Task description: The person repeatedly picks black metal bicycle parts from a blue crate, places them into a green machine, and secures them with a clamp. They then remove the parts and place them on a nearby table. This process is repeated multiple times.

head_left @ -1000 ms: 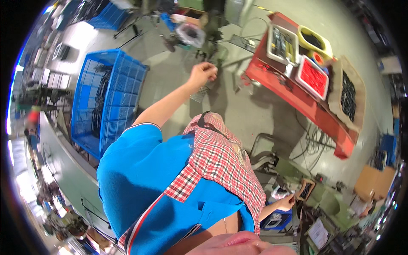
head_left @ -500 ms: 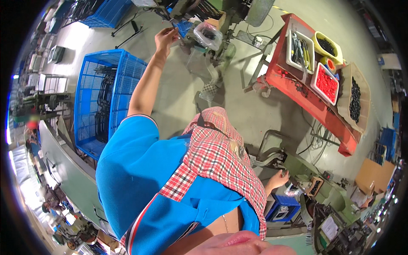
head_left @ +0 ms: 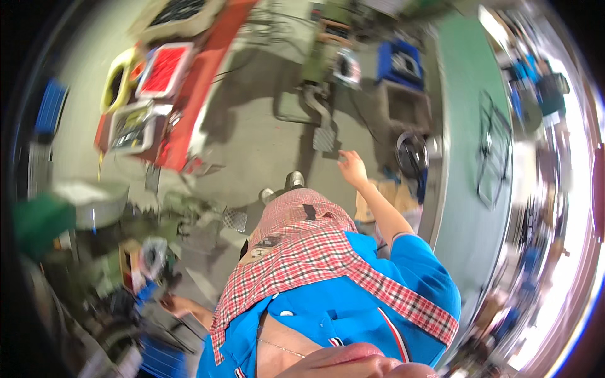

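Note:
My left hand (head_left: 179, 305) hangs low at the left, near a blue bin and a machine with a clear plastic bag (head_left: 152, 253). Motion blurs its fingers, so I cannot see whether they hold anything. My right hand (head_left: 353, 167) reaches forward over the floor with the fingers loosely apart and nothing visible in them. Just ahead of it is a metal foot pedal (head_left: 324, 139) with a patterned tread, on a curved arm below a green machine. A red and white checked apron (head_left: 296, 246) covers my front.
At the far left, a red bench (head_left: 214, 57) carries a white tray of red parts (head_left: 165, 70), a yellow tub (head_left: 118, 79) and a tray of tools (head_left: 130, 128). A long green table (head_left: 469, 189) runs along the right. A blue crate (head_left: 400, 63) stands near the grey box (head_left: 403, 107).
I have turned to the right; the red bench has gone from right to left in view. My left hand has left the blue piece at the machine, and my right hand is now held out ahead.

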Tool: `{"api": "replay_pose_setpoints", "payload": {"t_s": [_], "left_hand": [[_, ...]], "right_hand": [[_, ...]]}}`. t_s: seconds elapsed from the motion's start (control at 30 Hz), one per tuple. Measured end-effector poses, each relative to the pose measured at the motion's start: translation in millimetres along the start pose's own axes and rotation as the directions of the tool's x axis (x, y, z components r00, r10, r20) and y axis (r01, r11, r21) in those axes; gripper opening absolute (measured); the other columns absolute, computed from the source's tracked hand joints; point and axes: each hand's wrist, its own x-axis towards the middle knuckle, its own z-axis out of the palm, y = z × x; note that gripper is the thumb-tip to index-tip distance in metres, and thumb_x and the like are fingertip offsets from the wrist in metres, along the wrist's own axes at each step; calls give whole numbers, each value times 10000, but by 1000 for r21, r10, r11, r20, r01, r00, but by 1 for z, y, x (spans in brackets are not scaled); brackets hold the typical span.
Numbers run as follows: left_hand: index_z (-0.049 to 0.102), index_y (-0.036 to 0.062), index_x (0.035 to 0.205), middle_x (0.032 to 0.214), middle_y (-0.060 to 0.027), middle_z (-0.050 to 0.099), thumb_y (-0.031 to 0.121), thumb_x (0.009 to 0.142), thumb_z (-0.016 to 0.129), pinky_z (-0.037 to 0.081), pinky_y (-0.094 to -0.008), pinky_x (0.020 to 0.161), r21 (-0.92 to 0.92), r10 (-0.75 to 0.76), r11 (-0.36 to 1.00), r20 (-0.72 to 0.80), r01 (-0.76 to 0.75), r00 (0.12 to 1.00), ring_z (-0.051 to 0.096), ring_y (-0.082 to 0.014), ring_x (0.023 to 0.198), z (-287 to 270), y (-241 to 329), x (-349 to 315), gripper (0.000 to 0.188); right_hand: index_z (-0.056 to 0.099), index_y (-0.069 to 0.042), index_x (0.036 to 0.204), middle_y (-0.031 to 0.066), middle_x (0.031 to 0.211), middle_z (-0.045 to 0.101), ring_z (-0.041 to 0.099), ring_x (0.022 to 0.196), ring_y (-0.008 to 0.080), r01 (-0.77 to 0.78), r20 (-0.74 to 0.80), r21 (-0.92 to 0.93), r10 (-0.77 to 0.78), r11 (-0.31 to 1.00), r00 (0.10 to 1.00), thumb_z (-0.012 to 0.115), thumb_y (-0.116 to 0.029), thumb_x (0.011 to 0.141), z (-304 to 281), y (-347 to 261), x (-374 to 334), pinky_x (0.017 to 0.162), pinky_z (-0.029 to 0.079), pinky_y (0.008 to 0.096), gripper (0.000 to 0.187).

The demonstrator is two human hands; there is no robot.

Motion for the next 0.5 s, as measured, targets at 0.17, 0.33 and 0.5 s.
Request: {"api": "replay_pose_setpoints", "payload": {"t_s": [0.17,0.33,0.5], "left_hand": [[633,-21,1132,1041,-150,674,254,929,628,549,-339,731,6,-242,965,405,262,882,655,-234,840,90,34,-66,342],[615,6,1149,1003,-123,657,303,948,606,539,-333,692,40,-207,797,956,602,210,630,-216,797,137,171,-164,359],[597,34,1166,965,-97,640,352,966,585,529,-328,654,-68,317,623,933,779,-172,604,-197,754,181,309,-257,376]], "right_hand": [[612,-59,1195,130,1072,601,647,788,263,-227,-179,30,228,974,957,660,-83,820,-23,55,-114,762,524,374,379],[608,-52,1201,143,1084,593,659,841,279,-306,-363,73,311,949,878,650,-107,838,-73,115,-205,767,524,380,370],[653,-31,1124,133,1049,641,669,853,233,-360,-629,380,523,852,575,686,-112,831,-150,220,-326,760,535,347,306]]}}
